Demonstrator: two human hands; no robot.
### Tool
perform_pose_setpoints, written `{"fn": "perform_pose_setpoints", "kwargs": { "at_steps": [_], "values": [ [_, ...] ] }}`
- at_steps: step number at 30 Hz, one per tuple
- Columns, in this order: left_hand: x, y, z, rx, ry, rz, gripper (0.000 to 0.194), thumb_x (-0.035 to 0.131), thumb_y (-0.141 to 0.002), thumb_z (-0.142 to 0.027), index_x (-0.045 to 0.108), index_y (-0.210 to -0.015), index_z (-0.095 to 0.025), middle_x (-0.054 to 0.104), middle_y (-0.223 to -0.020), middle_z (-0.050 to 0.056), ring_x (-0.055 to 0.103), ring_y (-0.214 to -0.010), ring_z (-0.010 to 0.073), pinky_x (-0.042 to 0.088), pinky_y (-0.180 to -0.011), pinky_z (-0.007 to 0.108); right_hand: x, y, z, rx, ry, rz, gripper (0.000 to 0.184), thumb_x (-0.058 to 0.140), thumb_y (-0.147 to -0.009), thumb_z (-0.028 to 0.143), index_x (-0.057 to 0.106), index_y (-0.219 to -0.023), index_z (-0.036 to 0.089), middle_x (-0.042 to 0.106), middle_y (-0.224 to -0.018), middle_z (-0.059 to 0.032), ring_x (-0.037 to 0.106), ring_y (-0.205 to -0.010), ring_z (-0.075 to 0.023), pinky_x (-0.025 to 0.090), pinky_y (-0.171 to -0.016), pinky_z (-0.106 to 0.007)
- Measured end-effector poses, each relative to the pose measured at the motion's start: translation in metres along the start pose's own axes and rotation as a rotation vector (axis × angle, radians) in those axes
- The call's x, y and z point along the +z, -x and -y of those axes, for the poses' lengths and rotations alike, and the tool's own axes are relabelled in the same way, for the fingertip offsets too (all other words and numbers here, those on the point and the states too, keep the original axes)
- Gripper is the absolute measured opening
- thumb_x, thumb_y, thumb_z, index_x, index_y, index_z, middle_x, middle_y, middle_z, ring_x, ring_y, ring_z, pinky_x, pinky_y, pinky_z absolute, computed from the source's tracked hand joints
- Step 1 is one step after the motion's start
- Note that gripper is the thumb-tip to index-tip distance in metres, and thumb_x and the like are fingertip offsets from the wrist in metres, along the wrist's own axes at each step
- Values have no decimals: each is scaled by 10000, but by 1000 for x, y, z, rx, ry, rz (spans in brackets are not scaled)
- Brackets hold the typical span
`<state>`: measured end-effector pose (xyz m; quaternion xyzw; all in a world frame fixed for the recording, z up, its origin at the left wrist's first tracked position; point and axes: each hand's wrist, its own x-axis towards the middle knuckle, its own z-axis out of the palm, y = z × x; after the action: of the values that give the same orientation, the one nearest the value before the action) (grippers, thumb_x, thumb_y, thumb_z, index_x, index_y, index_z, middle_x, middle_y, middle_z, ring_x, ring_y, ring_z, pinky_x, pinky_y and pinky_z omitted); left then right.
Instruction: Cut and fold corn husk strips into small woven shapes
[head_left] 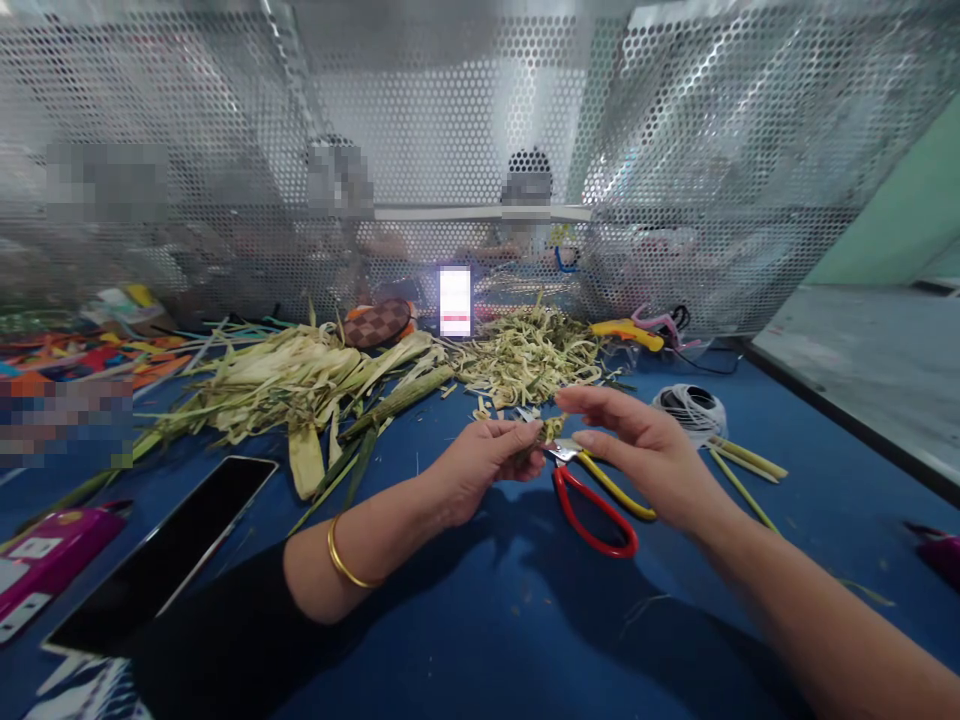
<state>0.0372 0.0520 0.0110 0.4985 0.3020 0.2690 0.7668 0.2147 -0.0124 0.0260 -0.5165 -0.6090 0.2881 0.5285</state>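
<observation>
My left hand (480, 470) is closed in a pinch on a small piece of folded palm leaf (553, 428) above the blue table (465, 620). My right hand (645, 450) meets it from the right, with thumb and fingers pinching the same leaf piece and the other fingers stretched out. Scissors (596, 495) with one red and one yellow handle lie on the table just under both hands. A gold bangle (341, 560) sits on my left wrist.
Long green-yellow palm leaves (292, 385) and a heap of leaf trimmings (529, 355) lie behind the hands. A dark phone (169, 550) and a pink case (45, 560) lie at left. A coil of white cord (690, 408), a yellow glue gun (628, 333) and leaf strips (742, 462) are at right. A perforated metal screen (480, 150) closes the back.
</observation>
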Motion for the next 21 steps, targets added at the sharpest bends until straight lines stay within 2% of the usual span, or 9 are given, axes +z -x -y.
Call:
{"fn": "perform_pose_setpoints", "kwargs": {
  "at_steps": [4, 7, 13, 17, 21],
  "values": [
    [3, 2, 5, -85, 30, 58, 359, 733, -699, -471, 712, -808, -130, 648, -704, 34, 564, -624, 105, 431, -708, 282, 4, 1, -1, 65, 29, 11, 198, 672, -730, 335, 720, -875, 210, 713, -859, -34, 624, -848, -202, 463, -836, -372],
    [5, 5, 2, -35, -27, 27, 352, 699, -728, -477, 715, -840, -144, 684, -779, 61, 600, -711, 138, 428, -729, 296, 5, 1, -1, 135, -19, -27, 218, 685, -703, 377, 710, -813, 191, 668, -738, -17, 587, -718, -170, 456, -719, -331],
    [10, 7, -2, 85, -162, -99, 236, 794, -612, -324, 716, -767, -164, 676, -725, 23, 589, -732, 135, 419, -746, 288, 9, 2, 0, 191, -50, -48, 262, 715, -667, 419, 696, -762, 176, 624, -659, -4, 539, -638, -145, 414, -614, -285],
    [14, 8, -1, 142, -206, -107, 173, 788, -605, -287, 704, -675, -153, 637, -656, 2, 537, -651, 106, 434, -722, 277, 14, 5, 0, 227, -69, -26, 292, 718, -664, 453, 685, -747, 174, 626, -633, -9, 543, -615, -151, 413, -593, -284],
    [16, 9, -1, 180, -190, -100, 114, 758, -621, -236, 678, -610, -155, 618, -616, -11, 526, -618, 95, 456, -713, 269, 18, 8, -2, 213, -22, -83, 241, 718, -658, 409, 694, -723, 178, 646, -643, -16, 551, -629, -160, 422, -613, -295]
  ]
}}
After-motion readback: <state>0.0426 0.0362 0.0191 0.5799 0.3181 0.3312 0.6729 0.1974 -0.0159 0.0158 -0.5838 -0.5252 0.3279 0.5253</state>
